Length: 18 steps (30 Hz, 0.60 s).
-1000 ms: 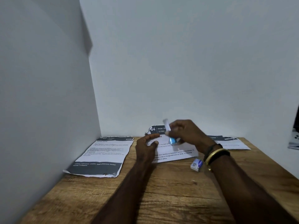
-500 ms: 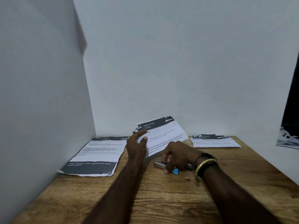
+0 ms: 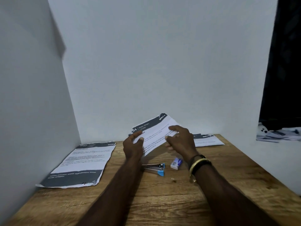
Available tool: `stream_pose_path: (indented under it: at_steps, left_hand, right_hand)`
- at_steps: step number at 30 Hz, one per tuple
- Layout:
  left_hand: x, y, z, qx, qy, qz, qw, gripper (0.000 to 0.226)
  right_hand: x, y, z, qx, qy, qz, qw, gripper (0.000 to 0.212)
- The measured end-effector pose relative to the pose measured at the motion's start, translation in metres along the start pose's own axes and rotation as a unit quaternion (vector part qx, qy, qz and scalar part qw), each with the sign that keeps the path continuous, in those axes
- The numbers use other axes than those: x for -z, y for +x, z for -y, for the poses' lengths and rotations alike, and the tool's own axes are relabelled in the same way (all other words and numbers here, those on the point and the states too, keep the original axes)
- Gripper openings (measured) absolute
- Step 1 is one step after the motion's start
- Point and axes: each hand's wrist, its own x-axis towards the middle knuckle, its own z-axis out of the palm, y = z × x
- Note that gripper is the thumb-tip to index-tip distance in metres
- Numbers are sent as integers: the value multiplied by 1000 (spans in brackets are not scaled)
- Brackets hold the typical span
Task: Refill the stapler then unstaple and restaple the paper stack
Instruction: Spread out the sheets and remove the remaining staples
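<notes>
Wooden desk (image 3: pixel 162 201) fills the lower half of the head view, set into a corner of plain pale walls. Both hands hold a paper stack (image 3: pixel 154 130) tilted up above the desk's far side, its dark header band printed "64 DESK / STUDY". The left hand (image 3: pixel 132 146) grips the stack's lower left edge, thumb on the printed face and fingers behind. The right hand (image 3: pixel 180 141) covers the right edge with its fingers curled, apparently pinching the paper there; a gold bangle (image 3: pixel 197 163) and a dark band sit on that wrist.

Below the hands, a small metal stapler (image 3: pixel 154 168) with blue ends lies on the desk, its 2 arms splayed apart. Just to its right rests a little white and purple staple box (image 3: pixel 176 163). A tiny brass-coloured bit (image 3: pixel 174 181), too small to identify, lies nearer the camera. 1 printed sheet (image 3: pixel 81 162) lies flat at the left by the wall, and another sheet (image 3: pixel 206 140) lies at the back right.
</notes>
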Motion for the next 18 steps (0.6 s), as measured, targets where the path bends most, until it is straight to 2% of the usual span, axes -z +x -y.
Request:
stream_pose_path:
  at_steps: [3,6,8,10,12,14,18]
  left_hand:
    - [-26,-7,-5,3,-23,42,999,29]
    - [-53,-17,-11,10,-35,95,995,42]
    - [-72,-22,-14,10,-14,131,991,53]
    - [-90,-27,-14,4,28,168,985,63]
    - [-104,-32,-11,-26,115,191,975,65]
    - [-115,-34,-9,-55,206,210,954,64]
    - [-131,-37,-3,-42,277,233,931,48]
  right_hand:
    - [19,10,-9,-12,15,-78,997,31]
    - [41,22,-24,-6,-17,-164,986,30]
    - [55,28,-33,-14,-18,-192,981,29]
    - [67,32,-43,-23,-2,-211,977,27]
    - [77,37,-54,-38,-8,-225,974,28]
    - [84,43,-65,-67,-23,-231,970,27]
    - [94,50,-78,-123,-54,-234,963,25]
